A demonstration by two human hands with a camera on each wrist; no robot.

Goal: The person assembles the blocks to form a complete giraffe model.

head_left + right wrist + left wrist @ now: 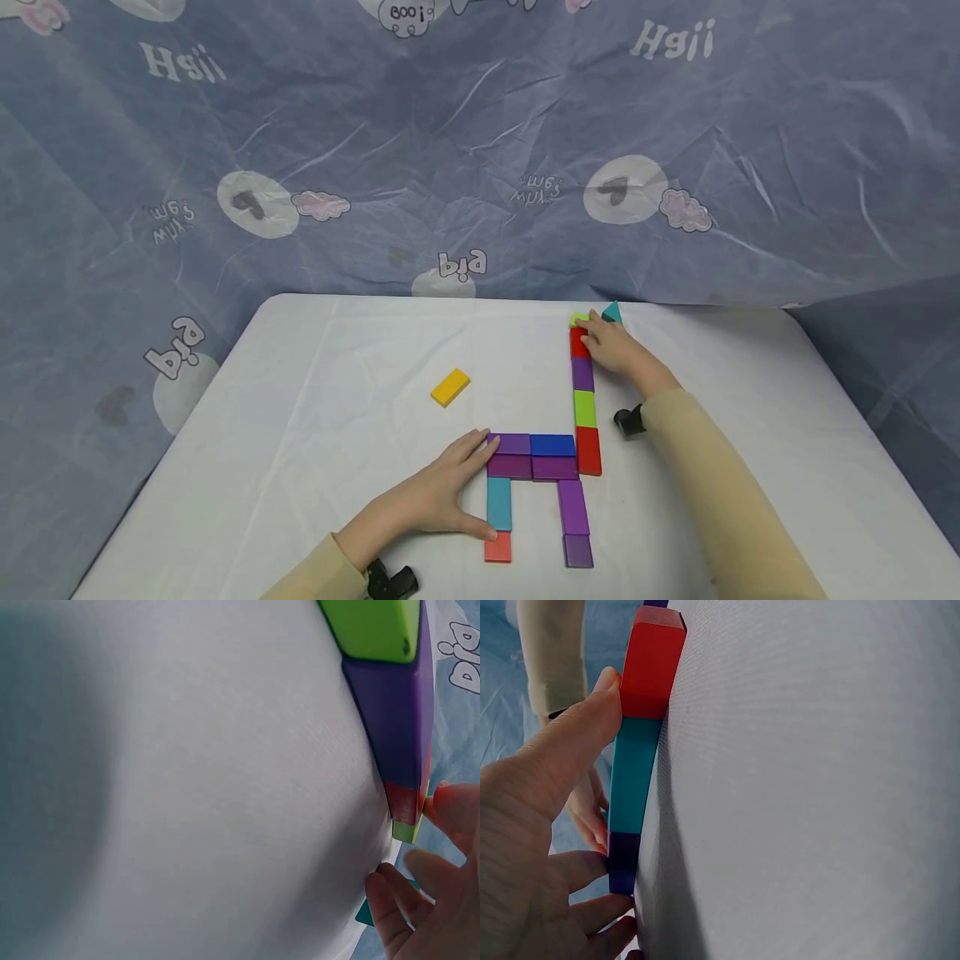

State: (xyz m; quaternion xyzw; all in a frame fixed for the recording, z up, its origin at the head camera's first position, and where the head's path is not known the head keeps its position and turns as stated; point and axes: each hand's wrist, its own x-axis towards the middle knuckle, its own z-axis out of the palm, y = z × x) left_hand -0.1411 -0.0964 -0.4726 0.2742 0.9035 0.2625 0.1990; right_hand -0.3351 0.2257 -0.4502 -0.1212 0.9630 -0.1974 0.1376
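Observation:
Flat coloured blocks lie joined on a white table. My left hand (431,492) spreads its fingers along their left side, the index at a purple block (512,443). Its thumb touches near the seam of a teal block (498,504) and a salmon-red block (652,664). At the far end of a straight column, my right hand (617,346) has fingertips on a lime block (577,317) and the red block (578,343) below it. A teal triangular block (613,312) stands just beyond that hand, partly hidden by its fingers in the right wrist view.
A loose yellow block (450,387) lies left of the column. Two purple blocks (573,507) form a right-hand leg under the double row with a blue block (552,445). A patterned blue-grey cloth (465,150) hangs behind the table's far edge.

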